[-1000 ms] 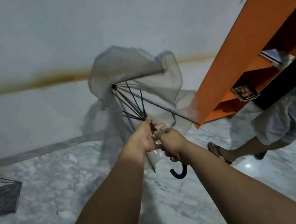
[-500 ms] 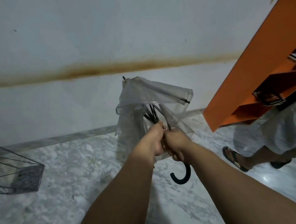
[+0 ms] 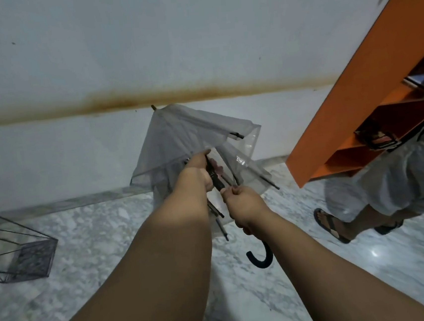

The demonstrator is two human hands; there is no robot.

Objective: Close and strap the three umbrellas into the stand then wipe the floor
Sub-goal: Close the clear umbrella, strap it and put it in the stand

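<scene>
A clear plastic umbrella with black ribs is held in front of me, its canopy collapsed and its tip pointing up at the wall. My left hand grips the black shaft among the folded ribs, fingers partly hidden under the plastic. My right hand grips the shaft lower down, just above the black hooked handle. The black wire umbrella stand sits on the marble floor at the far left, with nothing visible in it.
An orange shelf unit leans in at the upper right. Another person's leg in a sandal stands on the floor at the right. A white wall with a brown stain line is straight ahead.
The umbrella's canopy has folded down from half open to collapsed around the shaft. My view has dropped and the stand has come further into view at the left.
</scene>
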